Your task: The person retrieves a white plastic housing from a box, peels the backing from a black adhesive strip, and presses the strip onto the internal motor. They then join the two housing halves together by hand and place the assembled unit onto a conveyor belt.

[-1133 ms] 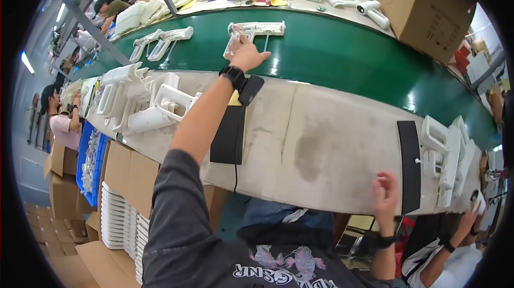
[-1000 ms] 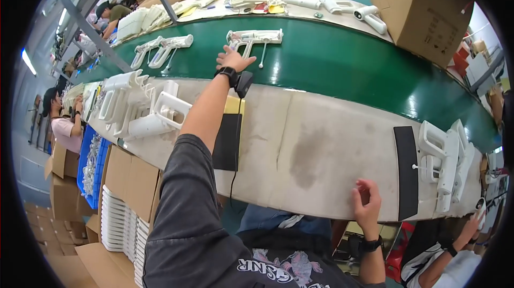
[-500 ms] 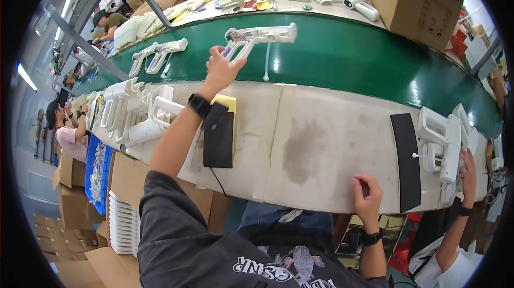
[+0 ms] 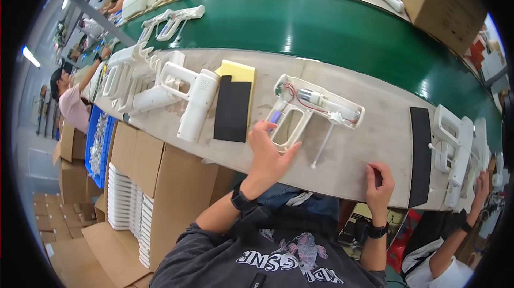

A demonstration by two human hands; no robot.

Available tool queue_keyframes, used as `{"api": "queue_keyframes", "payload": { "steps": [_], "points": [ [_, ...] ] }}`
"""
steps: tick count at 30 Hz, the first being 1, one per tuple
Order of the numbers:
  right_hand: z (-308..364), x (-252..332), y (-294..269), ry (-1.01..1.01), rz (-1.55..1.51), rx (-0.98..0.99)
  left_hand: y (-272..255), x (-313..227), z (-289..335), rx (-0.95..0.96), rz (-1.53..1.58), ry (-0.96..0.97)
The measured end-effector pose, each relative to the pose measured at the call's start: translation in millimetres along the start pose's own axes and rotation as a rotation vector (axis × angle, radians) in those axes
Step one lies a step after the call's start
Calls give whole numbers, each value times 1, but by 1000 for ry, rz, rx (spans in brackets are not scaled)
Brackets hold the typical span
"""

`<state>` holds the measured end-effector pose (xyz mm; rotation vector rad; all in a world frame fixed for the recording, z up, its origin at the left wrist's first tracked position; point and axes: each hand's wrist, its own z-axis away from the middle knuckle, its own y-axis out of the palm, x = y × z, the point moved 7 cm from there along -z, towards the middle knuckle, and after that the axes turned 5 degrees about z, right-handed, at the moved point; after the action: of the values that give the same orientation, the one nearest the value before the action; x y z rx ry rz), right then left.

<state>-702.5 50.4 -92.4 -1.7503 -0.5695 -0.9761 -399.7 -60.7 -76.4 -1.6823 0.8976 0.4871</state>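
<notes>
My left hand grips the handle of a white gun-shaped plastic housing above the pale worktop. The housing's open side shows red wires, a small motor and a purple cylinder in the handle. A thin white rod with a ball tip hangs from it. My right hand is curled near the table's front edge, with nothing visible in it. Left of the held housing lie a black pad and a yellow sheet. A white gun-shaped body lies beside them.
A green conveyor belt runs behind the worktop, carrying white housings. At right are a black strip, more white housings and a co-worker's hand. A cardboard box and a blue bin stand at left.
My left hand has brought the white housing from over the green belt toward me, and its open side now shows. My right hand stays curled near the table's edge.
</notes>
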Motion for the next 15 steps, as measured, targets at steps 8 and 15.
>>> {"api": "queue_keyframes", "payload": {
  "steps": [8, 15],
  "points": [
    [5, -9, -2, 38, 26, 2, -39, 21, -1, 81, -114, 50],
    [6, -9, 2, 78, -191, -126, -79, 78, -65, -7, -479, -291]
  ]
}}
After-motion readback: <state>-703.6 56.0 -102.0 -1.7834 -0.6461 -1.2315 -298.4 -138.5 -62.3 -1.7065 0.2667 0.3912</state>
